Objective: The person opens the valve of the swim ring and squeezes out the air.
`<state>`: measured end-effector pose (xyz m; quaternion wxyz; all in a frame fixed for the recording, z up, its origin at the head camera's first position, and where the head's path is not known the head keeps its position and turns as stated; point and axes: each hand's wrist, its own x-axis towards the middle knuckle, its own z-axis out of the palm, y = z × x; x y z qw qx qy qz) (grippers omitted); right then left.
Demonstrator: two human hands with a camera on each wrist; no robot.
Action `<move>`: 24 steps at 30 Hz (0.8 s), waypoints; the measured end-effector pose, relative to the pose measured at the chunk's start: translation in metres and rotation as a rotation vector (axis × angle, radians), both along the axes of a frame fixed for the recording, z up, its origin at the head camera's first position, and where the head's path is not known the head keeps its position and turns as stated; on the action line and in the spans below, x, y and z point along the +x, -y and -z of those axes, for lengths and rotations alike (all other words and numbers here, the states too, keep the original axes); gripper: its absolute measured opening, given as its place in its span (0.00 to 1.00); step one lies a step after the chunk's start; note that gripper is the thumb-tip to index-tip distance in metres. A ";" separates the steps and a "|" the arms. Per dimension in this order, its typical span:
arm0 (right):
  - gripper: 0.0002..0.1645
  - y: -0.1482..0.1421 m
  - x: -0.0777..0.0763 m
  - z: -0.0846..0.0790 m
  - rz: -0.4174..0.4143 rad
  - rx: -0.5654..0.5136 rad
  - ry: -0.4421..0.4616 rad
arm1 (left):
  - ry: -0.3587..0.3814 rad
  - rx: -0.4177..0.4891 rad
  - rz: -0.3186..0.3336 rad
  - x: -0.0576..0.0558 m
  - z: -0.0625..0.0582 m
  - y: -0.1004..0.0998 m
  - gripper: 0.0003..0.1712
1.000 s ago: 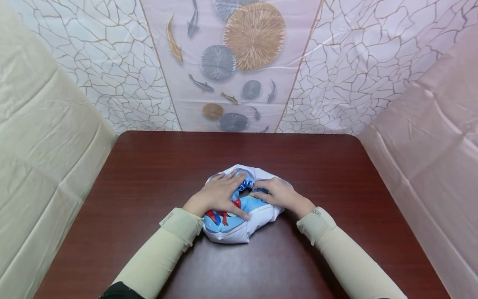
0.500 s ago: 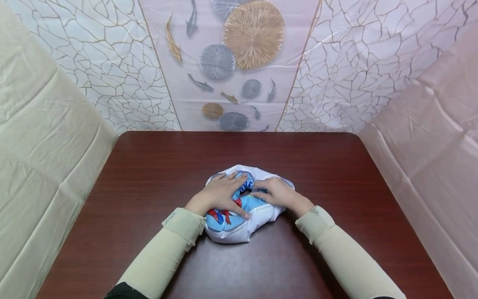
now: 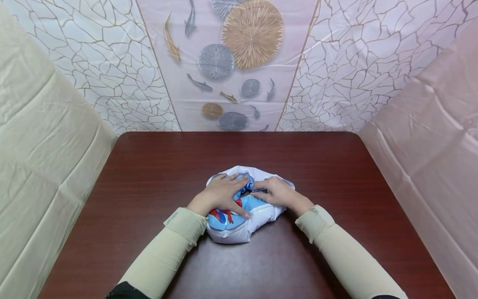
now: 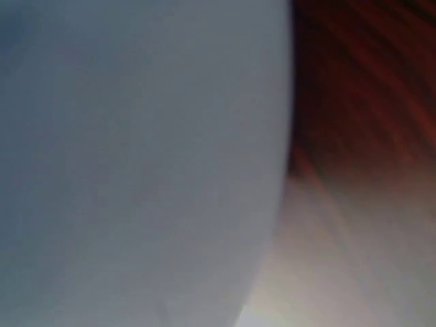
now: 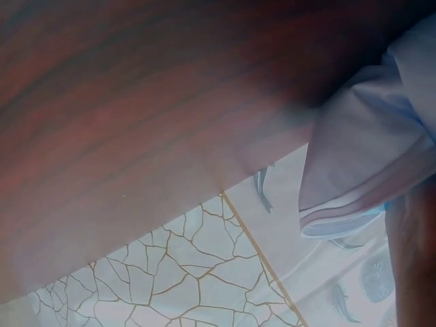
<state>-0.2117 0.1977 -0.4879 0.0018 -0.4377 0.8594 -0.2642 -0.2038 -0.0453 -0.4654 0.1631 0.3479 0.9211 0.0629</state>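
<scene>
A soft, wrinkled inflatable swim ring (image 3: 228,236) lies on the table, white outside with a blue cartoon print of red-and-blue figures. Spread flat over its left part, my left hand (image 3: 220,197) presses down with straight fingers. On the right side my right hand (image 3: 278,193) has its fingers bent over the ring, thumb and forefinger pinching near the central hole; what exactly sits between them is hidden. In the left wrist view the ring's pale side (image 4: 136,170) fills most of the picture, blurred. A creased white edge of the swim ring (image 5: 368,136) shows in the right wrist view.
The dark red-brown wooden table (image 3: 168,158) extends around the ring on every side. Behind it hangs a patterned backdrop (image 3: 231,91) with fish and round motifs. Pale cloth panels (image 3: 48,166) flank the table left and right.
The swim ring's near left side has shifted slightly to the right, with my left hand moving along on it. My right hand stays nearly in place. The head view tilts very slightly.
</scene>
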 end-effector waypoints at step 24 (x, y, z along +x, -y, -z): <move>0.04 0.003 0.003 0.001 -0.007 -0.025 -0.001 | 0.056 -0.069 0.008 -0.001 -0.002 -0.008 0.66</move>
